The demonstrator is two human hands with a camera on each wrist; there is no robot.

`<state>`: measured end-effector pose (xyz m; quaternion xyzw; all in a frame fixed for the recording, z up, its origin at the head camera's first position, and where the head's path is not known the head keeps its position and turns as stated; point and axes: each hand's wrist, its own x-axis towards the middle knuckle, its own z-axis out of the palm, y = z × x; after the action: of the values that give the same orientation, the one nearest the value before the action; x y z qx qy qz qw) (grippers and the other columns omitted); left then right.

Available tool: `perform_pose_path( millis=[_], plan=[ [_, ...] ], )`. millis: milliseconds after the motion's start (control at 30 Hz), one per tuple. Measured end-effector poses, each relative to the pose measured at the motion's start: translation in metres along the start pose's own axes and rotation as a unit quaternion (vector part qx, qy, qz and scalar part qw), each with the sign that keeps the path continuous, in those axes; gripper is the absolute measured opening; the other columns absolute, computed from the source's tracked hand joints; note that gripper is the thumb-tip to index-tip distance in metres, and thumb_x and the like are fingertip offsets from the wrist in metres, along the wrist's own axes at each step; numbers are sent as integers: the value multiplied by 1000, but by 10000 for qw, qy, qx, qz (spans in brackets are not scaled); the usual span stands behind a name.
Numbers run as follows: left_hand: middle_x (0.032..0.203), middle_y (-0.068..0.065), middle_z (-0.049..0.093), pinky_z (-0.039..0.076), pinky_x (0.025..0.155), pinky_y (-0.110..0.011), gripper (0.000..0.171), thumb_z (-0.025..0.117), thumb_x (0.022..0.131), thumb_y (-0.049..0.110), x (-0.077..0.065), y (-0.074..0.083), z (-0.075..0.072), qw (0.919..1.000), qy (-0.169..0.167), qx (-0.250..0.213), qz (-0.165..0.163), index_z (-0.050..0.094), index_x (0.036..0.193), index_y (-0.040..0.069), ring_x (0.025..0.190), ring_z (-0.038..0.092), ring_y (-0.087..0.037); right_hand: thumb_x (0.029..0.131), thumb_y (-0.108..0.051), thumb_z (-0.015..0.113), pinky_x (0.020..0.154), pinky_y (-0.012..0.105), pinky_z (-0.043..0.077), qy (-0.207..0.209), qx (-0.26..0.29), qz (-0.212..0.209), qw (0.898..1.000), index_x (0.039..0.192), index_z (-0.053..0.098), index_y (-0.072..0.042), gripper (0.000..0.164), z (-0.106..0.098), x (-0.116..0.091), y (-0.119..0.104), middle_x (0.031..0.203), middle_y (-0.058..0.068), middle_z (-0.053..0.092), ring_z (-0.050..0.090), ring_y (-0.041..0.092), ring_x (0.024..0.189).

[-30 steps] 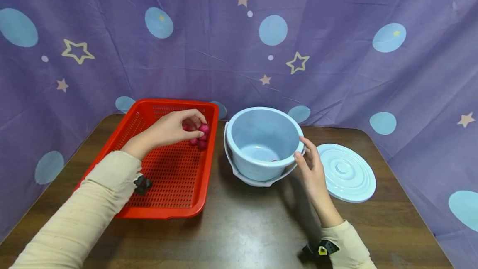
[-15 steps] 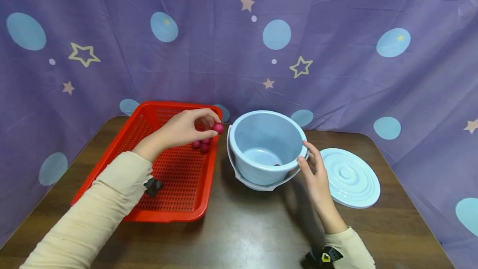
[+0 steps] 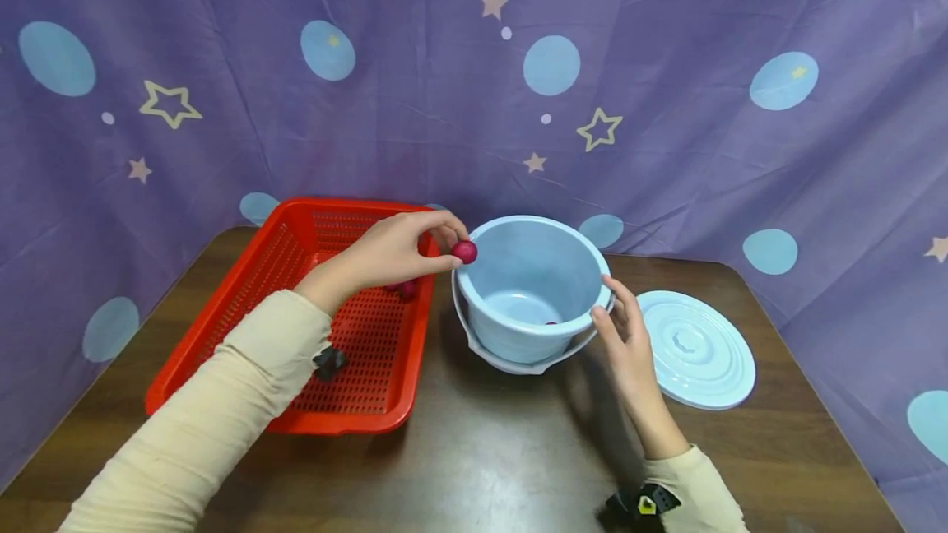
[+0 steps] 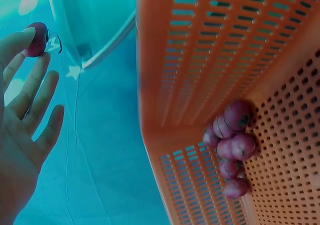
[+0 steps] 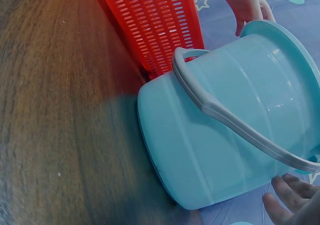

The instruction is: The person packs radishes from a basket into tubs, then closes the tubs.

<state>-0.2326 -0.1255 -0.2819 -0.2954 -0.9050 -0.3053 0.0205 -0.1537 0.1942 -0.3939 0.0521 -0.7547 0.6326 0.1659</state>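
Between thumb and fingers my left hand (image 3: 392, 252) pinches a small round red radish (image 3: 465, 252), right at the left rim of the light-blue bucket (image 3: 511, 344). A thin root trails from that radish (image 4: 36, 41) in the left wrist view. My right hand (image 3: 631, 356) holds the bucket's right rim with thumb and fingertips. Low inside the bucket a bit of something dark red (image 3: 551, 323) shows past the near rim. Several more radishes (image 4: 235, 150) lie heaped in a corner of the red perforated basket (image 3: 411, 368), partly behind my left hand in the head view.
The round light-blue lid (image 3: 698, 349) lies on the wooden table (image 3: 474, 451), right of the bucket. A grey handle (image 5: 235, 122) hangs down the bucket's near side. Behind the table hangs a purple curtain (image 3: 415, 105) with stars and dots.
My left hand has lifted a radish out of the basket and carried it right, to the bucket's rim. The right hand has stayed on the bucket.
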Motion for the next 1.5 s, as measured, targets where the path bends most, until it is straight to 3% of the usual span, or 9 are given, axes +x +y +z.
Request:
perform_pose_path(
  millis=[100, 400, 567, 833, 1233, 1500],
  plan=[
    [104, 8, 69, 45, 78, -37, 30, 78, 87, 28, 5, 5, 4, 9998, -92, 88, 147, 66, 114, 28, 96, 61, -16, 101, -15, 55, 103, 26, 34, -23, 7, 90, 10000, 147, 44, -13, 47, -1, 0, -1, 135, 23, 54, 51, 19, 120],
    [97, 9, 68, 49, 70, -32, 29, 78, 87, 27, 14, 15, 16, 9980, -299, 240, 499, 68, 113, 28, 82, 59, -11, 102, -12, 53, 96, 21, 38, -22, 75, 201, 9998, 147, 44, -13, 46, -1, 0, -5, 133, 21, 56, 54, 12, 113],
    [98, 11, 68, 48, 69, -32, 28, 78, 86, 31, 15, 17, 20, 9965, -471, 507, 460, 68, 113, 29, 83, 58, -10, 102, -13, 53, 100, 25, 36, -113, 60, 184, 9997, 148, 43, -14, 48, 0, 1, -4, 134, 22, 56, 52, 19, 119],
    [98, 9, 65, 49, 70, -31, 26, 76, 86, 31, 15, 15, 23, 9948, -474, 713, 543, 69, 111, 29, 86, 56, -9, 102, -11, 53, 102, 28, 35, -124, 143, 195, 9996, 148, 43, -12, 47, -1, 1, -2, 135, 23, 55, 50, 26, 124],
    [99, 8, 63, 48, 72, -32, 23, 74, 88, 31, 10, 8, 23, 9951, -335, 758, 546, 69, 110, 25, 86, 59, -11, 101, -12, 54, 105, 30, 33, -76, 19, 155, 9998, 148, 44, -14, 47, -3, 2, -1, 134, 21, 56, 51, 21, 122],
    [98, 11, 63, 46, 73, -33, 21, 73, 90, 29, 8, 1, 16, 9970, 218, 485, 564, 70, 110, 22, 90, 58, -14, 101, -12, 55, 101, 27, 36, -84, 18, 173, 9998, 147, 44, -14, 48, -1, 3, 1, 134, 20, 56, 52, 18, 119]
  ],
)
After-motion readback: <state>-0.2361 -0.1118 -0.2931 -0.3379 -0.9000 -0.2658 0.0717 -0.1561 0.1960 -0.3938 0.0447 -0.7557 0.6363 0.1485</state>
